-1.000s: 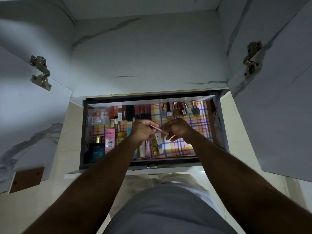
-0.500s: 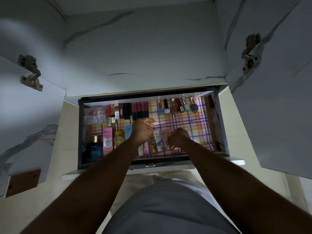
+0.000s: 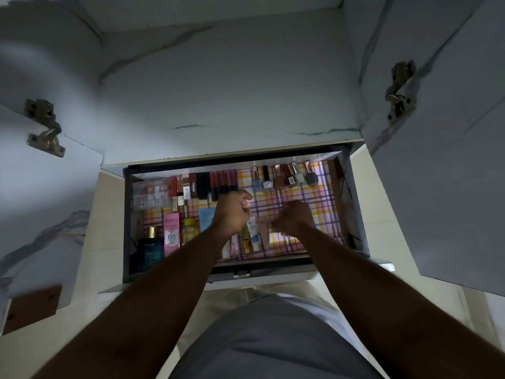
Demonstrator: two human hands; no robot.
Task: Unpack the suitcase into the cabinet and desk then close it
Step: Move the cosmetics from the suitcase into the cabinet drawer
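One head camera looks steeply down from above the open drawer (image 3: pixel 240 214), close over it, with both forearms reaching in from the bottom edge. Cabinet doors (image 3: pixel 442 160) flank the drawer left and right.

An open drawer (image 3: pixel 128 220) lined with plaid paper (image 3: pixel 314 203). Beyond the left hand (image 3: pixel 232 212), lipsticks (image 3: pixel 218 181); beyond the right hand (image 3: pixel 293 217), nail polish bottles (image 3: pixel 284 179). Left of the left hand, a pink Pond's BB cream box (image 3: pixel 171 232).
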